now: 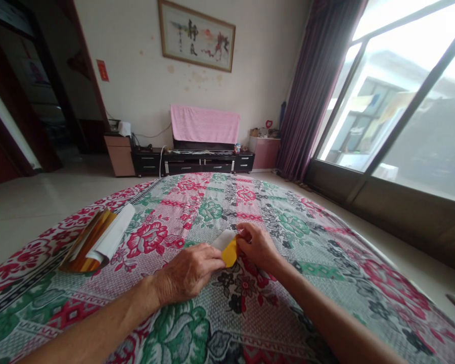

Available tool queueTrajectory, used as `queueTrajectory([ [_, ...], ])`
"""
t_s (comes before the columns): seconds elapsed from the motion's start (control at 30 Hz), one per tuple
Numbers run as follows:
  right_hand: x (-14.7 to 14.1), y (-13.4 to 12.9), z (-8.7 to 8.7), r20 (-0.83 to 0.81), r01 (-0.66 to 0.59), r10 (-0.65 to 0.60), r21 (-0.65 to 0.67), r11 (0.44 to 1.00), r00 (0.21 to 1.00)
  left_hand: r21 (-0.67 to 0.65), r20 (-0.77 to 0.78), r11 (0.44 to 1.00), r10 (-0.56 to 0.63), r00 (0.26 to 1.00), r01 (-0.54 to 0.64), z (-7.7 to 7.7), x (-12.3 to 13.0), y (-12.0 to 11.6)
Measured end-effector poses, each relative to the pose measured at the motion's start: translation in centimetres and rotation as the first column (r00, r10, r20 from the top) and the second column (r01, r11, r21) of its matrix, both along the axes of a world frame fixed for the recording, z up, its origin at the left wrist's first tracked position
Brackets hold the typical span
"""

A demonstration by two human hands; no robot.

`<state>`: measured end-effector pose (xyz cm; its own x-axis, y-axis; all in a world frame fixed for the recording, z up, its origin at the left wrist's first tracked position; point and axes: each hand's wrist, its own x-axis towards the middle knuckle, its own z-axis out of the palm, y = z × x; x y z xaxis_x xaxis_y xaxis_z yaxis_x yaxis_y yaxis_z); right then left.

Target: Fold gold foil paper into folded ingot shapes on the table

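Observation:
A small piece of paper (pixel 230 254), yellow on one face and white on the other, is folded between my two hands, just above or on the flowered cloth (pixel 208 210). My left hand (pixel 191 270) pinches its lower left edge, fingers pressed together. At its upper right edge, my right hand (pixel 257 246) grips it between thumb and fingers. The white part (pixel 223 238) lies behind the yellow part. How the folds run is partly hidden by my fingers.
To the left on the cloth lies a curled stack of sheets (pixel 94 242), golden-brown and white. Beyond the table's far edge stand a low black cabinet (pixel 197 167) and a pink towel (pixel 205 124) draped over a flat panel. A window (pixel 394 111) is on the right.

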<state>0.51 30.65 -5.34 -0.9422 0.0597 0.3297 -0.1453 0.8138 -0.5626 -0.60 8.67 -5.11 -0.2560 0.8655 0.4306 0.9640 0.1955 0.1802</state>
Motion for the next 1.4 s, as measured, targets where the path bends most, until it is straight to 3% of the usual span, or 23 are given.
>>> queueTrajectory([
  [0.2, 0.4, 0.8, 1.5, 0.172, -0.046, 0.048, -0.016, 0.999, 0.984, -0.038, -0.138, 0.996, 0.074, 0.988, -0.080, 0.4, -1.0, -0.7],
  [0.4, 1.4, 1.9, 3.4, 0.391, -0.170, 0.143, 0.036, 0.985, 0.909, -0.054, -0.176, 0.982, 0.168, 0.970, -0.180, 0.5, -1.3, -1.0],
  [0.47, 1.5, 2.2, 3.5, 0.349, -0.164, 0.122, 0.093, 0.982, 0.929, -0.057, -0.184, 0.979, 0.181, 0.966, -0.194, 0.6, -1.3, -1.0],
  [0.53, 1.4, 2.3, 3.0, 0.184, -0.129, 0.104, 0.129, 0.983, 0.977, -0.063, -0.189, 0.978, 0.184, 0.965, -0.199, 0.7, -1.2, -1.0],
  [0.63, 1.0, 2.1, 1.9, -0.011, -0.206, 0.208, 0.111, 0.972, 0.978, -0.089, -0.199, 0.974, 0.185, 0.962, -0.206, 0.7, -0.9, -0.8],
  [0.73, 0.9, 1.7, 1.1, -0.019, -0.278, 0.283, 0.130, 0.952, 0.959, -0.090, -0.210, 0.972, 0.196, 0.958, -0.218, 0.6, -0.6, -0.5],
  [0.83, 0.8, 1.4, 0.8, -0.034, -0.261, 0.269, 0.146, 0.954, 0.963, -0.050, -0.194, 0.971, 0.220, 0.956, -0.234, 0.3, -0.2, -0.1],
  [1.0, 0.8, 1.3, 0.9, 0.008, -0.218, 0.218, 0.062, 0.974, 0.976, 0.020, -0.162, 0.958, 0.284, 0.945, -0.285, -0.1, 0.1, 0.4],
  [1.23, 0.7, 1.4, 0.9, 0.168, -0.207, 0.242, -0.201, 0.957, 0.956, 0.065, -0.119, 0.954, 0.299, 0.947, -0.293, -0.4, -0.2, 0.4],
  [1.4, 0.9, 1.2, 1.4, 0.238, -0.230, 0.281, -0.221, 0.948, 0.930, 0.056, -0.127, 0.954, 0.300, 0.945, -0.295, 0.0, -0.3, 0.3],
])
